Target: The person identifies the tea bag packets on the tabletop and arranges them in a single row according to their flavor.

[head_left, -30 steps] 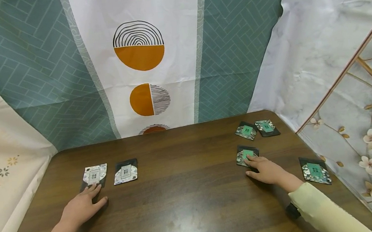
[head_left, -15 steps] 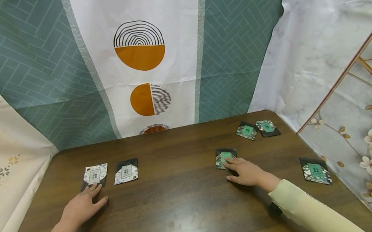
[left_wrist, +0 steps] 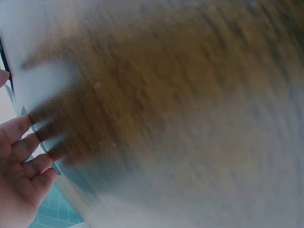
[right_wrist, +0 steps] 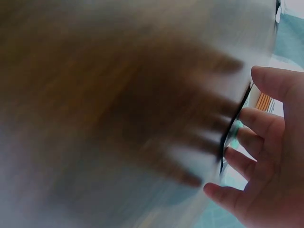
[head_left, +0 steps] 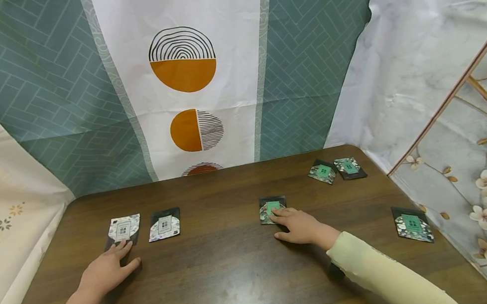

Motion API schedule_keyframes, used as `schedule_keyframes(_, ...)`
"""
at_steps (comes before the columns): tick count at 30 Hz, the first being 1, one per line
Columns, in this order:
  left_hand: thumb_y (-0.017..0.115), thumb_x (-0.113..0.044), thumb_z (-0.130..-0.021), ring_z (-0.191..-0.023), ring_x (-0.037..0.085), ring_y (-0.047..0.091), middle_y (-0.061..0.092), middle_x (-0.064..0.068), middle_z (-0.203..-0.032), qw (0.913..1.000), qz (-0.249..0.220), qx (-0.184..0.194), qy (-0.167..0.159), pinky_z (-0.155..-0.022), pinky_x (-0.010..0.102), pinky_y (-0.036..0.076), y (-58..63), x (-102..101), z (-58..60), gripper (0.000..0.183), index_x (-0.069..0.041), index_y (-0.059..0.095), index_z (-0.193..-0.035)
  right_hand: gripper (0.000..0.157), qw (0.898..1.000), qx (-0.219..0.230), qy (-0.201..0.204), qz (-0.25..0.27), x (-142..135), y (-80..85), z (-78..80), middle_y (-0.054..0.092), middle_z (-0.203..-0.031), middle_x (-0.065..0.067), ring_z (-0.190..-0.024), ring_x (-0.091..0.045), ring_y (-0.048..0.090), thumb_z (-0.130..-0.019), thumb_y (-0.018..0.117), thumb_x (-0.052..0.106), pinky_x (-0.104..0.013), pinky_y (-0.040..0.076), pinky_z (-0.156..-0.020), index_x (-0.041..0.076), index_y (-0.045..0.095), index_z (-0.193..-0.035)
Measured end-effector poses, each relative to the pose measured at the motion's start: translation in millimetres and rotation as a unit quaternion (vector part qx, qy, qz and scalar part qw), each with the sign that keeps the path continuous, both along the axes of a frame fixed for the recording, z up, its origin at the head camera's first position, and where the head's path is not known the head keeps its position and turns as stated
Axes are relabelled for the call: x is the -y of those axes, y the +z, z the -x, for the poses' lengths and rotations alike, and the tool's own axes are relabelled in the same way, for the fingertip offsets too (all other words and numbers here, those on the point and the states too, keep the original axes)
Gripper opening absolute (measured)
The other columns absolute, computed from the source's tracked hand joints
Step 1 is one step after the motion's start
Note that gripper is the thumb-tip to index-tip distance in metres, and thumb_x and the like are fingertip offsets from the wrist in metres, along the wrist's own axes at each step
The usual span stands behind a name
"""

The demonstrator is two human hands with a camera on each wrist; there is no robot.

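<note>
In the head view my left hand (head_left: pixel 104 274) lies with fingers extended, its fingertips on the lower edge of a flat packet with a white patterned front (head_left: pixel 124 229). Just right of that is a similar black-and-white packet (head_left: pixel 164 224). My right hand (head_left: pixel 299 225) reaches in from the right, fingertips resting on a dark packet with a green label (head_left: pixel 272 205) near the table's middle. The right wrist view shows the fingers (right_wrist: pixel 256 121) spread, their tips against the thin dark packet edge (right_wrist: pixel 232 126). In the left wrist view several fingertips (left_wrist: pixel 28 142) touch a thin packet edge (left_wrist: pixel 45 148).
Two green-label packets, one tilted (head_left: pixel 323 171) and one beside it (head_left: pixel 350 167), lie at the back right of the brown table (head_left: pixel 222 285). Another green-label packet (head_left: pixel 412 223) is near the right edge. A patterned curtain (head_left: pixel 234 72) hangs behind the table.
My right hand has slid leftward across the table, and the green-label packet under its fingertips has moved left with it. The left hand and its packet have stayed put.
</note>
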State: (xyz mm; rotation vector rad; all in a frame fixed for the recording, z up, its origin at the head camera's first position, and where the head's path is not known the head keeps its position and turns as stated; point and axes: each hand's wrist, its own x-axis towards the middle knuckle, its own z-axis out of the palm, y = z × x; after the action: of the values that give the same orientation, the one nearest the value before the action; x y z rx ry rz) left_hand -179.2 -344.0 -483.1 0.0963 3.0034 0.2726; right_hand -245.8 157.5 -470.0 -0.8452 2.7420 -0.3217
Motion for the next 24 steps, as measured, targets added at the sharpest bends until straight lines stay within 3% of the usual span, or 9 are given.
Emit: schedule_keyframes(24, 0.065, -0.051, -0.093, -0.135, 0.060, 0.047, 0.048, 0.035, -0.150, 0.9999, -0.001, -0.010, -0.007, -0.094, 0.070, 0.048, -2.4, 1, 0.3, 0.075, 0.006, 0.056, -0.142, 0.059, 0.999, 0.003, 0.024, -0.029, 63, 1.2, 9.9, 0.039, -0.167, -0.006, -0.154, -0.031, 0.039, -0.102, 0.061, 0.039, -0.060, 0.040, -0.119, 0.015, 0.049, -0.154)
